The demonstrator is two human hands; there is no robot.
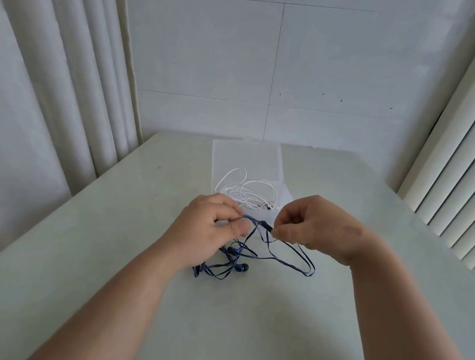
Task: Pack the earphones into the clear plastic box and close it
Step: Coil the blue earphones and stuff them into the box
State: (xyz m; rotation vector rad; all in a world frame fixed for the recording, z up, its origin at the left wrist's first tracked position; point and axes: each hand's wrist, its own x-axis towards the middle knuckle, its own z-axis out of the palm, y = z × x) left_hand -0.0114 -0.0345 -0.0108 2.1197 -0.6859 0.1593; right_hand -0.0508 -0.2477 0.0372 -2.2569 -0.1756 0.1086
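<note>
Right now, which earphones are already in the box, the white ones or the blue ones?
The white earphones lie coiled inside the open box. The blue earphones are on the table in front of it, pinched by the left hand and right hand.

head cam | faces forward-down | close over table (333, 315) | single view

Pale table, white walls, curtains either side.
Beyond the fingers, a white tiled wall (267, 68); curtain (53, 80) folds hang far left, vertical blinds (459, 169) far right; the pale green table (247, 322) spreads beneath them.
</note>
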